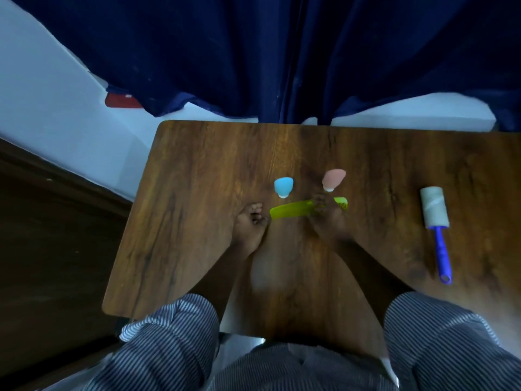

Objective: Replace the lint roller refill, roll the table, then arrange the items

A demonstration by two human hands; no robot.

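A lime green comb (293, 212) lies across the middle of the wooden table (197, 193). My right hand (328, 218) grips it near its toothed right end. My left hand (251, 225) rests just left of the comb's handle end, fingers curled, nothing in it. Behind the comb stand a small blue bottle (283, 186) and a small pink bottle (333, 179), both with white caps toward me. The lint roller (435, 221) with its white roll and blue handle lies alone on the right side of the table.
Dark blue curtains (282, 52) hang behind the table's far edge. A red object (121, 101) lies on the pale floor at the back left. The table's left edge drops to a dark floor.
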